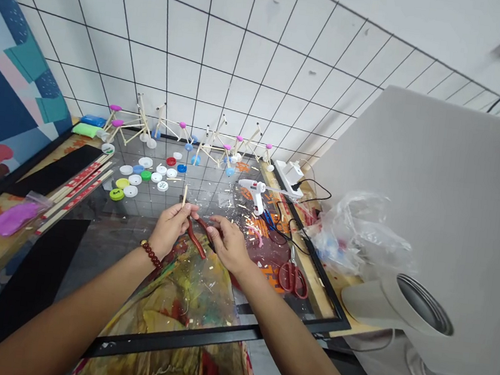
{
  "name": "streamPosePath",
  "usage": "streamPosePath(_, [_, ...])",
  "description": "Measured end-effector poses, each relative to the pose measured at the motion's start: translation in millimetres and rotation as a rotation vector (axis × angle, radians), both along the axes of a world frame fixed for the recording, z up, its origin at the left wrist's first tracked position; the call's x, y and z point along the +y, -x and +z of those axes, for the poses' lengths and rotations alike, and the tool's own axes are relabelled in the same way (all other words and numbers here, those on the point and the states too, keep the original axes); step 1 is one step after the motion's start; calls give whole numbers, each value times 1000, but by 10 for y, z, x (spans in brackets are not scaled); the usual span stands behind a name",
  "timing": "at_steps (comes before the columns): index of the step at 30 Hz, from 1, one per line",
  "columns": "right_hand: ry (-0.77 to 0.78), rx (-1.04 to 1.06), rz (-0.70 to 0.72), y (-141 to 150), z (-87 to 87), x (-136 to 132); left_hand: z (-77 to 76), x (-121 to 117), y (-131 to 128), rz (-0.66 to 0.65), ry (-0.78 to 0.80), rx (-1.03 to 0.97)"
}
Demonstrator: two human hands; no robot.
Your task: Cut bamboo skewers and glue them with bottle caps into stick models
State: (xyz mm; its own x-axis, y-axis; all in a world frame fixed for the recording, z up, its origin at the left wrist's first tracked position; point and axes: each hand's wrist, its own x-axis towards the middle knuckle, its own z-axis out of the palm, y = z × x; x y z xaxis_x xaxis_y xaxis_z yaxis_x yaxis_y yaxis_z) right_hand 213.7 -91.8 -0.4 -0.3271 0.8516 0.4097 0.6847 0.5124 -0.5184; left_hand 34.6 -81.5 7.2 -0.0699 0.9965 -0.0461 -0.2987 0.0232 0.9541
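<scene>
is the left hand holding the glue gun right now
No, the left hand pinches a thin wooden stick, while the white glue gun lies apart from both hands.

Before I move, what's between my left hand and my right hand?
The handles of a red-handled tool show between your left hand and right hand in the head view.

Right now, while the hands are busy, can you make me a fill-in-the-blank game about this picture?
1. In the picture, the wooden stick sticks ____ from the fingers of the left hand.
2. The beaded bracelet is on the person's ____ wrist.
3. The glue gun has a body coloured ____.
4. The right hand holds the pliers, and the scissors nearby have handles coloured ____.

Missing words: up; left; white; red.
</scene>
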Motion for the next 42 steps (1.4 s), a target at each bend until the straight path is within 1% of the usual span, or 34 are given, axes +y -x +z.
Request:
streamPosePath(8, [24,35,11,6,34,-13,28,-12,-2,-11,13,-10])
streamPosePath(14, [28,26,11,0,30,-16,5,-11,-4,-12,-5,0])
streamPosePath(16, [21,22,8,-1,26,-15,-1,-11,1,-5,-15,-19])
streamPosePath(20, [-4,-4,32,1,28,-10,7,-9,13,14,-37,-118])
streamPosePath(23, [-27,-20,50,2,29,-8,27,-16,10,28,-47,-124])
streamPosePath(26, [-55,-38,58,1,31,-13,54,-55,-11,14,-58,-74])
streamPosePath(28, [-70,-46,71,0,41,-21,75,-99,-34,-33,-61,-19])
streamPosePath(30, [-82,-33,78,-3,57,-33,92,-149,-60,-90,-84,78])
streamPosePath(32, [-97,-3,75,-11,74,-46,105,-197,-85,-145,-151,196])
streamPosePath(34, [-119,39,71,-23,89,-57,115,-236,-103,-195,-250,313])
streamPosePath(37, [-154,112,75,-42,111,-69,128,-274,-116,-230,-373,467])
streamPosePath(39, [-162,147,89,-52,126,-74,132,-285,-117,-229,-413,528])
streamPosePath(42, [-161,169,112,-58,141,-78,129,-288,-113,-225,-430,555])
